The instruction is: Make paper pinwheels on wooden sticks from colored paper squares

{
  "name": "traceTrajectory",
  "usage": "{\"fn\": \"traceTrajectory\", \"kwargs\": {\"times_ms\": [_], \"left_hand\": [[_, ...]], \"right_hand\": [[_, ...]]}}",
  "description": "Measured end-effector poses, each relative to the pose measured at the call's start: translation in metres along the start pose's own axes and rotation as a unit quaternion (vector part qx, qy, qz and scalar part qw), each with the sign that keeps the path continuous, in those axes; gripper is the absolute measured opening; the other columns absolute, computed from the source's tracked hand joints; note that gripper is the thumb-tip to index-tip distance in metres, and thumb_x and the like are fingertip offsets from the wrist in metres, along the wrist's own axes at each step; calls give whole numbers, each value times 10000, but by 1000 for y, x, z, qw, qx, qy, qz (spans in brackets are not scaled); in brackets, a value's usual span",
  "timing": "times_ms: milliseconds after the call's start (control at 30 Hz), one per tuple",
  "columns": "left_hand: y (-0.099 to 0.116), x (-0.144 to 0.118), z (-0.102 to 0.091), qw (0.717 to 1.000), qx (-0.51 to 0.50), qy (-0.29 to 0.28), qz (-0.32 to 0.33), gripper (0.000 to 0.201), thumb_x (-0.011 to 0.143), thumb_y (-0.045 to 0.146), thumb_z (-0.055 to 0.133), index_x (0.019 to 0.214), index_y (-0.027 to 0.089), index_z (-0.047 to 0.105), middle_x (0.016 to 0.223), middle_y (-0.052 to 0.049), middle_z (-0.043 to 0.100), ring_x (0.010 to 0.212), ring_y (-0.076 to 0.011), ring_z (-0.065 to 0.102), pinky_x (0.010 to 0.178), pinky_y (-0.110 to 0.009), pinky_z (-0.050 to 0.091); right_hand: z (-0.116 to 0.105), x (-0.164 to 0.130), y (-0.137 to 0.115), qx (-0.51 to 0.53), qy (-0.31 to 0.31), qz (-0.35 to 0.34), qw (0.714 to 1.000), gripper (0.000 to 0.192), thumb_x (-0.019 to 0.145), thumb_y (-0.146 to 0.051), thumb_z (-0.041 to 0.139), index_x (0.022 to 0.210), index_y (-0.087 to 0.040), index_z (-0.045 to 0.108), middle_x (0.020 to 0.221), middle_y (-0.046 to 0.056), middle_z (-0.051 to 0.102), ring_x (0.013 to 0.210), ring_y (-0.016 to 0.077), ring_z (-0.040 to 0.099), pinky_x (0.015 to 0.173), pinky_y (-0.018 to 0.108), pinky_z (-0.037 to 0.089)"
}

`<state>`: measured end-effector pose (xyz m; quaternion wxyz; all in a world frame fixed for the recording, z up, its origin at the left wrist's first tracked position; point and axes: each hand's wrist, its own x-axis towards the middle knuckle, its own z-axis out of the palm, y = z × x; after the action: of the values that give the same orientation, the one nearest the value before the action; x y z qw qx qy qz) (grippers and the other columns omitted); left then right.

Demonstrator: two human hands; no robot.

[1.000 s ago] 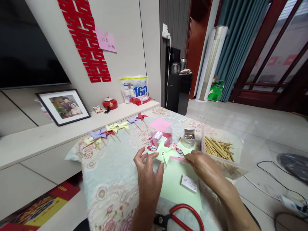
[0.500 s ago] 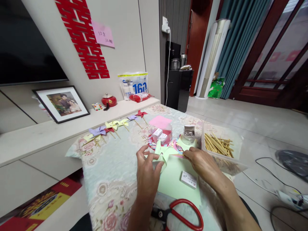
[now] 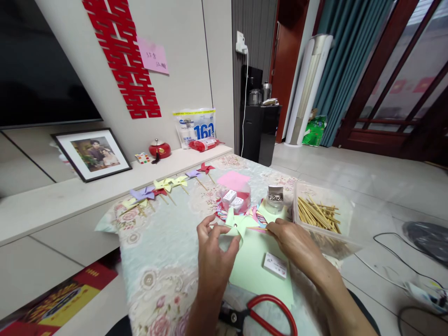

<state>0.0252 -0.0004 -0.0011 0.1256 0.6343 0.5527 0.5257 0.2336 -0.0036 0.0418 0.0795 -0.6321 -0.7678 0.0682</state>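
Note:
My left hand pinches a pale green paper pinwheel just above the table, thumb and fingers around its lower blades. My right hand grips the thin wooden stick that runs from the right toward the pinwheel's pinned centre. Under both hands lies a pale green paper sheet with a small white box on it.
A row of finished pinwheels lies along the far left of the floral tablecloth. A clear tub of wooden sticks stands right, a glass jar and round container behind. Red-handled scissors lie near me.
The view has shifted a little. My left fingers have closed further around the pinwheel's lower blades; my right hand stays on the stick.

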Motion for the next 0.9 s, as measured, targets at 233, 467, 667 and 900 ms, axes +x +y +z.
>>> {"fn": "traceTrajectory", "kwargs": {"times_ms": [233,467,667,900], "left_hand": [[3,1,-4,974,-101,169,-111,334,799,356,634,1079,178,663,1277,-157,542,1132,-283,578,839,-400,522],[3,-9,13,864,-343,-69,-363,447,675,309,750,1073,112,703,683,-13,652,585,-133,557,583,-249,441],[26,-12,18,857,-404,-156,-279,281,714,388,762,811,124,767,718,-54,686,623,-128,509,586,-241,374],[15,-9,18,856,-422,-80,-287,425,685,537,783,626,131,674,567,8,536,544,-98,394,544,-243,316]], "right_hand": [[-2,2,-2,39,5,22,999,264,958,-191,472,727,-192,600,721,52,682,638,167,590,573,281,235],[9,3,-14,201,27,-3,979,267,969,-296,481,755,-207,614,710,33,714,663,189,651,608,250,343],[22,2,-27,288,-5,-78,954,346,973,-352,447,724,-207,638,685,18,691,661,186,629,639,254,389],[31,4,-33,296,-24,-91,951,340,958,-410,426,779,-225,649,710,32,698,682,211,643,651,265,435]]}}
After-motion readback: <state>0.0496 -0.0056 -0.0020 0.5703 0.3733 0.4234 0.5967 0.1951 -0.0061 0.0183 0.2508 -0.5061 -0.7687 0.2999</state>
